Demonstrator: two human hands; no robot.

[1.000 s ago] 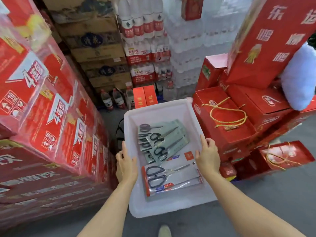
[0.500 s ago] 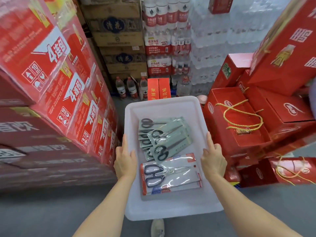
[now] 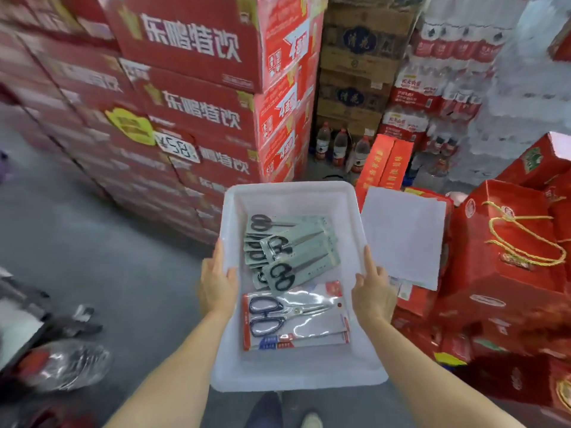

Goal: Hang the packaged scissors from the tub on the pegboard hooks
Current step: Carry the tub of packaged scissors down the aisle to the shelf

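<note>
A rectangular tub of translucent white plastic with rounded corners is carried above a grey floor. The left hand grips its left rim and the right hand grips its right rim, thumbs inside, forearms stretched forward. In the tub lie the packaged scissors: a fanned stack on grey-green cards at the far part, and glossy clear packs with red edging nearer. Red cartons are stacked at the far left, red gift boxes with gold cord handles at the right, and shrink-wrapped water bottles beyond.
</note>
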